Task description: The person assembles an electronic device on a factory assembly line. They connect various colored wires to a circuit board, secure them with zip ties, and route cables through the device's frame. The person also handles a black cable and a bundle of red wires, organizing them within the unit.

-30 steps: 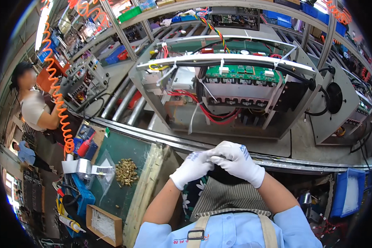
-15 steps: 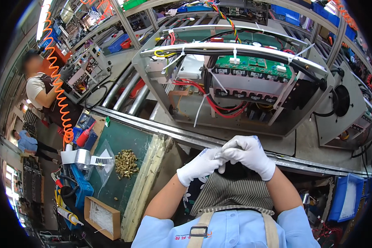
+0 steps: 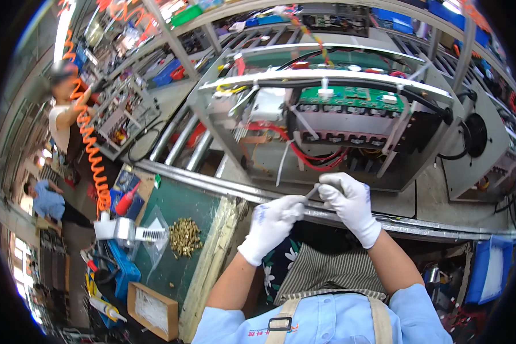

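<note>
White-gloved, the left hand [image 3: 272, 221] and right hand [image 3: 347, 198] pinch the two ends of a small pale strip [image 3: 311, 194], held just in front of the open metal chassis [image 3: 327, 120] with its green circuit board [image 3: 350, 97] and red wires [image 3: 312, 160]. Brass screws [image 3: 184, 237] lie on the green mat [image 3: 172, 229] to the left.

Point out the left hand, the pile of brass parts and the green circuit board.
left hand [image 3: 274, 221], head view, back of the white glove
pile of brass parts [image 3: 184, 237], head view, middle of the heap
green circuit board [image 3: 350, 97], head view, its top face
</note>
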The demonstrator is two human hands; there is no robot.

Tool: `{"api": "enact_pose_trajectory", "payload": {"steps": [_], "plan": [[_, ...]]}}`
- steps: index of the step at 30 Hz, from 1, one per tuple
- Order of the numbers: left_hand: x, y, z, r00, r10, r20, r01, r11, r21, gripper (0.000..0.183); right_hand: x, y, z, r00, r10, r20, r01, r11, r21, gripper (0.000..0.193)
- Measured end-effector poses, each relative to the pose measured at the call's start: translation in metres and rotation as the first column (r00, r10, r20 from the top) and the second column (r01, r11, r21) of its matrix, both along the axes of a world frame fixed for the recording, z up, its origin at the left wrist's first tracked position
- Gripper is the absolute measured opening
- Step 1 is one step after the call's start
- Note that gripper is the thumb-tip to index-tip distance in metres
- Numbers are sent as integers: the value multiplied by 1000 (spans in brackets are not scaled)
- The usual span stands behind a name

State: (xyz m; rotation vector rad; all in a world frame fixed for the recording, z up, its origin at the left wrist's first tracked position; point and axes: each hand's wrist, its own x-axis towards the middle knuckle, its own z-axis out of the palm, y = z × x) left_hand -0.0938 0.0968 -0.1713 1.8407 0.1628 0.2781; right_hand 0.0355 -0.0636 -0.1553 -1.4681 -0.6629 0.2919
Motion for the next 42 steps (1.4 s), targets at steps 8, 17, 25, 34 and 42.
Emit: {"api": "enact_pose_trajectory", "payload": {"steps": [8,17,25,34,42], "plan": [[69,37,45,963,48,265,-254,492,833,50,59,47,11,970,245,-5,-203,793,-574,62],[106,57,16,831,-101,547,-454,445,772,45,61,27,-14,776,137,616,333,740,-584,41],[87,44,13,900,32,436,-397,474,786,36,42,79,-63,877,-128,463,339,849,-406,28],[70,78,-5,926,328,189,-335,477,813,28,61,74,-70,842,-64,536,316,864,-393,38],[111,81,-2,992,124,35,-117,748,654,33,51,60,-6,856,146,-496,-133,989,62,34]]}}
